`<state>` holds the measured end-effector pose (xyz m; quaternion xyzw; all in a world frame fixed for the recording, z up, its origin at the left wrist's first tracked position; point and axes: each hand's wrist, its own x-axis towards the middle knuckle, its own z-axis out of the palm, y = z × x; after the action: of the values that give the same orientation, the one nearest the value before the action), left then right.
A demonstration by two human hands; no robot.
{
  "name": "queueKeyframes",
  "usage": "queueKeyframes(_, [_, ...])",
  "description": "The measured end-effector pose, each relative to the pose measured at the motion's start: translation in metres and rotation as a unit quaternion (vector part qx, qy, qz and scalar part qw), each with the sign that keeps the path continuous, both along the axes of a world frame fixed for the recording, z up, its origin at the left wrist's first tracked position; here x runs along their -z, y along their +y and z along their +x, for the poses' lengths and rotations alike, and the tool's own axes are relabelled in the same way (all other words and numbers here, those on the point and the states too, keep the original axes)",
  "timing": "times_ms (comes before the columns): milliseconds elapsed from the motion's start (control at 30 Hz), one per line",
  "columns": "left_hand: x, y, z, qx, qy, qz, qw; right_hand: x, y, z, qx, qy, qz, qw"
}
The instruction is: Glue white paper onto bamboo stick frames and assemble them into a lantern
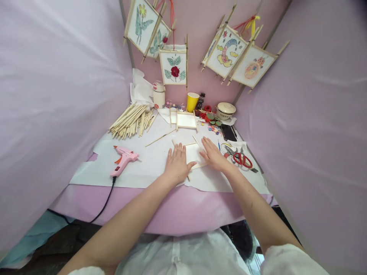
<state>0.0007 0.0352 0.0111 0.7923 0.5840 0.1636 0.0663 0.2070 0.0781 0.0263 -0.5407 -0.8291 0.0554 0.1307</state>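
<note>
My left hand (pixel 177 163) lies flat, fingers stretched out, on the left side of a small square frame of wooden sticks with white paper (pixel 193 153). My right hand (pixel 213 154) lies flat on the frame's right side, fingers spread. Both palms press down on the sticks and the paper between them. The frame rests on a white paper sheet (pixel 143 168) that covers the table.
A pink glue gun (pixel 124 158) with a black cord lies to the left. A pile of wooden sticks (pixel 131 120) is at the back left. Another stick frame (pixel 185 119), a yellow cup (pixel 192 101), red scissors (pixel 242 159) and a lidded pot (pixel 225 110) stand around. Paper lanterns hang above.
</note>
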Motion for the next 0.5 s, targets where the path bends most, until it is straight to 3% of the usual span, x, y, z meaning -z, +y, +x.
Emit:
queueKeyframes(133, [0.009,0.019,0.013,0.012,0.064,-0.039,0.997,0.019,0.019,-0.013,-0.043,-0.033,-0.04,0.998])
queueKeyframes(267, [0.018,0.031,0.005,0.032,0.085,-0.052,0.995,0.031,0.021,-0.019,-0.045,-0.052,-0.07,0.995])
queueKeyframes(500, [0.003,0.045,-0.012,0.117,0.109,-0.06,0.985,0.025,0.01,-0.028,-0.029,-0.063,-0.043,0.997])
